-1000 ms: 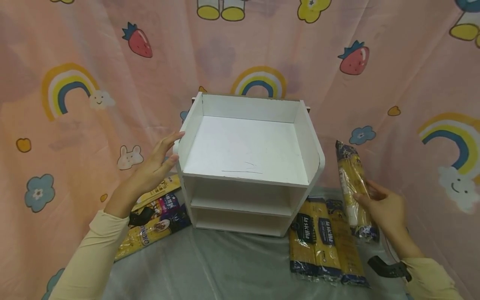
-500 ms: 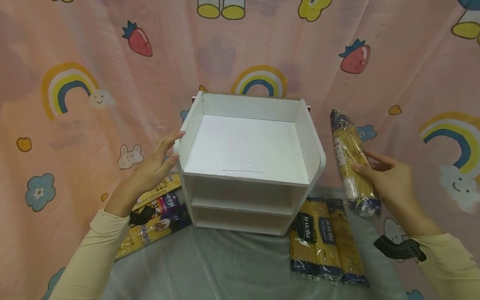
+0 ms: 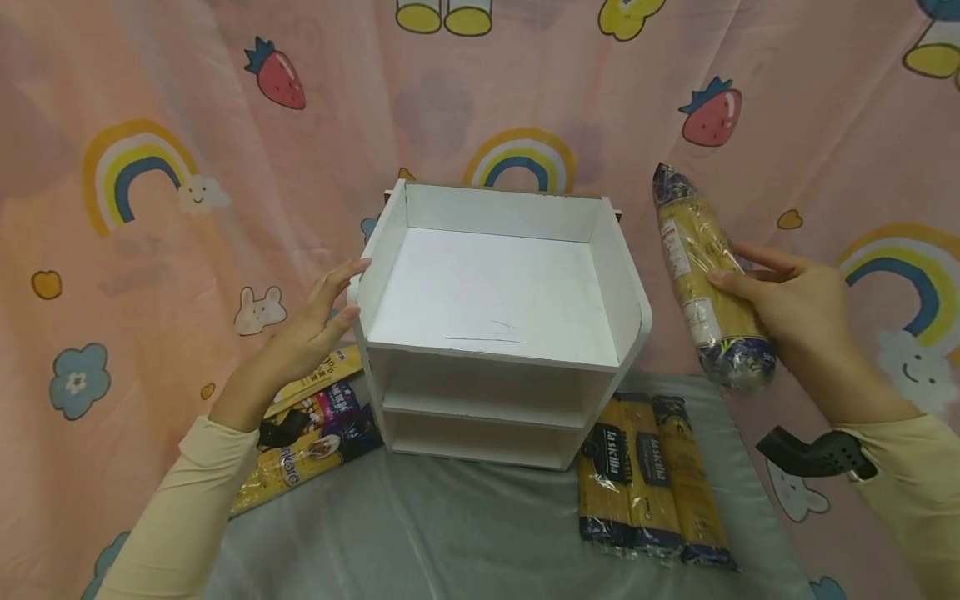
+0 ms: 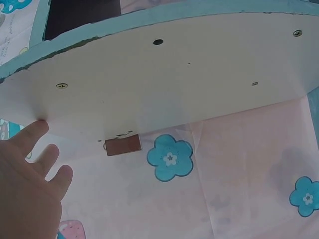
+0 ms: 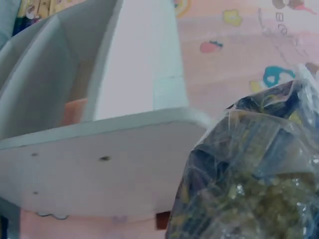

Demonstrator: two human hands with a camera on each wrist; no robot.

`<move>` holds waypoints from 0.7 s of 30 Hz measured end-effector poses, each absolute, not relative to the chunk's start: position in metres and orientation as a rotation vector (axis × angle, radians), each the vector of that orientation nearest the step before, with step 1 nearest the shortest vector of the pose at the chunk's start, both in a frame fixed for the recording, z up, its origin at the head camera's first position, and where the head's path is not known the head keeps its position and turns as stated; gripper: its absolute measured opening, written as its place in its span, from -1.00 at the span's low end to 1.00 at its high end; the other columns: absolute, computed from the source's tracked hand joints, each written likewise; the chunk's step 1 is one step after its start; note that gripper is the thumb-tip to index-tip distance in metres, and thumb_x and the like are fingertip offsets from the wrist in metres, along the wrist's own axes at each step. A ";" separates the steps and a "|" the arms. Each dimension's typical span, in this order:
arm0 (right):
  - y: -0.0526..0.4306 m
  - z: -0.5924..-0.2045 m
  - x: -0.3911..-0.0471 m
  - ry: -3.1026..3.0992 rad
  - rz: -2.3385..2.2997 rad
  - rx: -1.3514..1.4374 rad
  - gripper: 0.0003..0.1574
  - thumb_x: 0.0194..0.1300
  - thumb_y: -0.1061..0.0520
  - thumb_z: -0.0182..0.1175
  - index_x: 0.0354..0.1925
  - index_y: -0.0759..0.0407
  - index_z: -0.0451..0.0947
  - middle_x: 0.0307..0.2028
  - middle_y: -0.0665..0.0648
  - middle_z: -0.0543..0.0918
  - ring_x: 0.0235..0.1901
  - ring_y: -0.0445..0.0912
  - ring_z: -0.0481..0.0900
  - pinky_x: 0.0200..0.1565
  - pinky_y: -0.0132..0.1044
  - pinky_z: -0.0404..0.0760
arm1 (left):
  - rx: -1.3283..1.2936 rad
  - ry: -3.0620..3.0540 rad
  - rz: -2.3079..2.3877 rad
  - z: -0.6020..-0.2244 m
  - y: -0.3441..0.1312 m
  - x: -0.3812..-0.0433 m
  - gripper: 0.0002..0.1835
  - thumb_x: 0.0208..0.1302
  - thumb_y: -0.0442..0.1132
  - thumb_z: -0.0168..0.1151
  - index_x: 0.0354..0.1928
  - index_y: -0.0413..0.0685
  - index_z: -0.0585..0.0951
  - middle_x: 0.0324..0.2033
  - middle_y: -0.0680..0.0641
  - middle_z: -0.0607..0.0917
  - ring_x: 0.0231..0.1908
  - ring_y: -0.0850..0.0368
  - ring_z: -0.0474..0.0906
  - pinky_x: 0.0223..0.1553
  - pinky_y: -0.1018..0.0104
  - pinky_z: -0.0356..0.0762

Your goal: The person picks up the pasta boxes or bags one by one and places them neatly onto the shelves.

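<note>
In the head view a white shelf unit [image 3: 491,287] with an open top tray and two lower compartments stands in the middle. Fingertips of my left hand [image 3: 303,337] touch its left side panel; the left wrist view shows them spread against that panel [image 4: 199,74]. Off to the right, my right hand [image 3: 806,325] grips a bag of pasta [image 3: 701,267] between thumb and fingers, raised and tilted beside the unit. One crinkled end of the bag [image 5: 249,184] fills the right wrist view's lower right, where the hand itself is hidden.
Several yellow pasta packs [image 3: 645,475] lie side by side on the grey cloth [image 3: 465,533] right of the unit. More yellow and dark packs [image 3: 322,425] lie at its left, partly behind my left forearm. A patterned pink curtain [image 3: 337,167] hangs behind.
My right hand has lifted the bag of pasta upward from just above the packs at right, to beside the unit's upper part. The left hand stays in place.
</note>
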State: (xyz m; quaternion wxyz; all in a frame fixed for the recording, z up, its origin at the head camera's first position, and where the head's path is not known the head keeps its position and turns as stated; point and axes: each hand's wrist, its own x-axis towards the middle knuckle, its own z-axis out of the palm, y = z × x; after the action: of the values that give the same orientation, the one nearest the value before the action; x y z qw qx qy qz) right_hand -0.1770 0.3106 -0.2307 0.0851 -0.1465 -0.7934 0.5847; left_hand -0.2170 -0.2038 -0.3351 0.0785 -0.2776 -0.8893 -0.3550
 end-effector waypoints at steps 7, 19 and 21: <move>0.288 -0.201 -0.183 -2.386 1.850 -0.362 0.00 -0.01 -0.12 0.54 0.39 -0.19 0.38 -0.19 -0.18 0.60 -0.40 -0.33 0.71 -0.40 -0.43 0.71 | -0.840 -2.653 -1.081 -0.335 -0.205 -0.217 -0.39 0.58 0.03 -0.21 0.56 0.40 -0.11 0.58 -0.10 -0.16 0.52 -0.38 -0.03 0.33 -0.57 0.00; 0.231 -0.182 -0.203 -2.353 2.059 -0.277 -0.03 0.03 -0.02 0.54 0.39 -0.10 0.39 -0.26 -0.09 0.68 -0.38 -0.26 0.75 -0.35 -0.41 0.72 | -0.836 -2.665 -1.081 -0.335 -0.203 -0.216 -0.39 0.59 0.03 -0.23 0.56 0.40 -0.12 0.58 -0.10 -0.16 0.52 -0.39 -0.03 0.34 -0.55 0.01; 0.219 -0.180 -0.206 -2.369 2.039 -0.268 -0.08 0.09 -0.01 0.50 0.39 -0.06 0.39 -0.17 -0.02 0.68 -0.38 -0.28 0.74 -0.33 -0.43 0.72 | -0.836 -2.665 -1.083 -0.335 -0.204 -0.216 -0.39 0.59 0.03 -0.23 0.56 0.41 -0.12 0.58 -0.11 -0.16 0.52 -0.39 -0.02 0.34 -0.55 0.00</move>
State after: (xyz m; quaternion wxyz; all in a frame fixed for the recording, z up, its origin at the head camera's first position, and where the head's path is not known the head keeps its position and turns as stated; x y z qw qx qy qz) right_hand -0.2060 0.2195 -0.1802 0.0024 -0.0856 -0.7551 0.6500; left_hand -0.2160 -0.2035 -0.3347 0.0727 -0.2785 -0.8873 -0.3605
